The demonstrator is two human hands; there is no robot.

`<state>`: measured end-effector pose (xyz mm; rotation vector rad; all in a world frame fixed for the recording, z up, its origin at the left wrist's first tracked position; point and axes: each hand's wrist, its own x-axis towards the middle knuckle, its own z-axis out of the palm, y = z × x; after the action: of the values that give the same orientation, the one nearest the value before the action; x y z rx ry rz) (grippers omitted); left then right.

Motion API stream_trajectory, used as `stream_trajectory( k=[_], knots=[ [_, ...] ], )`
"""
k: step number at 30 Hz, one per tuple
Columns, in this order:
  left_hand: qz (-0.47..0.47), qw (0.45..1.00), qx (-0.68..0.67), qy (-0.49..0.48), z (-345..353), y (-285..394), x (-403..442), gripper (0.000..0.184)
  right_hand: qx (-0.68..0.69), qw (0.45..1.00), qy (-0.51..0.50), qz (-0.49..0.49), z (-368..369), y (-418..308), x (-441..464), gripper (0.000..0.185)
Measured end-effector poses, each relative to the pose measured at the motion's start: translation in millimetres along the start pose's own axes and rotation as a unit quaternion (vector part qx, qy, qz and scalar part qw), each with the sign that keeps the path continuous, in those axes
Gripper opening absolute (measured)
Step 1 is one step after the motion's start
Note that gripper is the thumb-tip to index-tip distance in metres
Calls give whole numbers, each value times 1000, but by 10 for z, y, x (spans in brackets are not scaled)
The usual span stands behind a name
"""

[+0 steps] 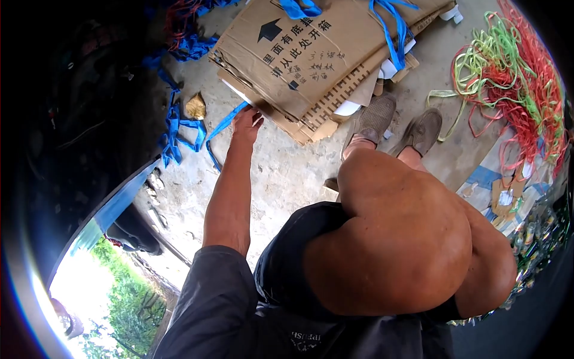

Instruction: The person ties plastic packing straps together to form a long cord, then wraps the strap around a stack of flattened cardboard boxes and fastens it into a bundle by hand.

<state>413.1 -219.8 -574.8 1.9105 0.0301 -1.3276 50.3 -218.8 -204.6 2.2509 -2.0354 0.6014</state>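
A stack of flattened cardboard boxes (299,60) with black Chinese print lies on the concrete floor in front of my feet. My left hand (246,124) is at the stack's near left corner, its fingers bent and closed on a blue strip (224,127). That strip runs from the floor up to my fingertips at the cardboard's edge. Another length of blue strip (391,33) hangs over the stack's far right side, and a further piece (299,8) lies across its top. My right hand is out of view.
Tangled blue strips (173,131) and a dry leaf (195,106) lie to the left. Red and green twine (502,72) is heaped at right, above a pile of bottles (538,239). My bent knees (406,227) and shoes (376,116) are close to the stack.
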Motion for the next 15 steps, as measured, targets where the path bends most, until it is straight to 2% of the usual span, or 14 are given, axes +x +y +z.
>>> stream_trajectory(
  k=[4, 7, 11, 13, 15],
  knots=[
    [-18, 998, -30, -46, -112, -20, 144, 25, -22, 998, -44, 43, -306, -249, 296, 9],
    [-54, 992, -72, -82, -113, -3, 258, 25, -23, 996, -64, 53, -263, -168, 214, 8],
    [-84, 988, -102, -78, -10, 44, 209, 27, -41, 998, 4, 55, -137, -217, 225, 7],
    [-58, 986, -112, -107, -12, 27, 256, 29, -86, 996, -3, 26, -53, -135, 145, 6],
    [-36, 987, -108, -116, -23, -11, 331, 32, -160, 985, -58, 29, -75, -164, 109, 5]
  ],
)
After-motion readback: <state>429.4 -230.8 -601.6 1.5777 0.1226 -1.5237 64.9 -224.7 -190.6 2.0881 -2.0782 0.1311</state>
